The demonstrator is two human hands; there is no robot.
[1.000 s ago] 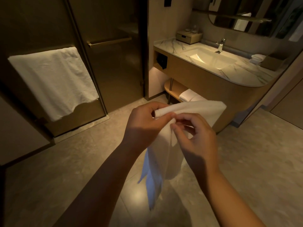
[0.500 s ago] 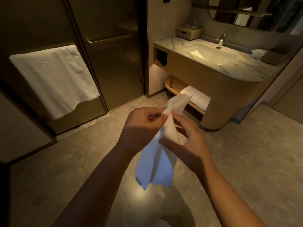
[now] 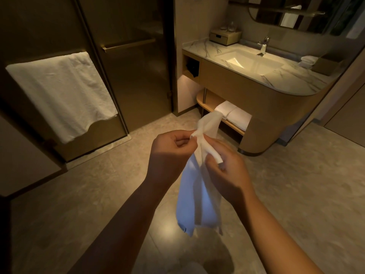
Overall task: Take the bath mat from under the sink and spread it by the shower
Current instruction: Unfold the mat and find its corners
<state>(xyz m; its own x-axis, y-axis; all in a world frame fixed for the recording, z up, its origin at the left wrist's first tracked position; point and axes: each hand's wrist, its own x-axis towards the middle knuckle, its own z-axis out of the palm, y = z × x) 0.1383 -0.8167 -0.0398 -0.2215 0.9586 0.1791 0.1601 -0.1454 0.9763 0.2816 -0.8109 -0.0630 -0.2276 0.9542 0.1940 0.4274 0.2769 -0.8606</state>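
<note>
The white bath mat (image 3: 197, 198) hangs bunched in the air in front of me, above the tiled floor. My left hand (image 3: 169, 155) pinches its top edge between thumb and fingers. My right hand (image 3: 227, 173) grips a rolled fold of the same mat just to the right. A loose flap stands up above both hands. The dark glass shower door (image 3: 134, 80) with a bar handle is ahead on the left. The sink (image 3: 248, 62) sits in a marble-topped vanity at the upper right.
Folded white towels (image 3: 235, 115) lie on the wooden shelf (image 3: 209, 101) under the vanity. A large white towel (image 3: 59, 93) hangs on a rail left of the shower door. A small box (image 3: 225, 37) and a tap (image 3: 263, 46) stand on the counter.
The mat has gone from a wide fold held high to a narrow bunch hanging lower. My right hand has slid down and regripped a rolled fold. The view has shifted slightly.
</note>
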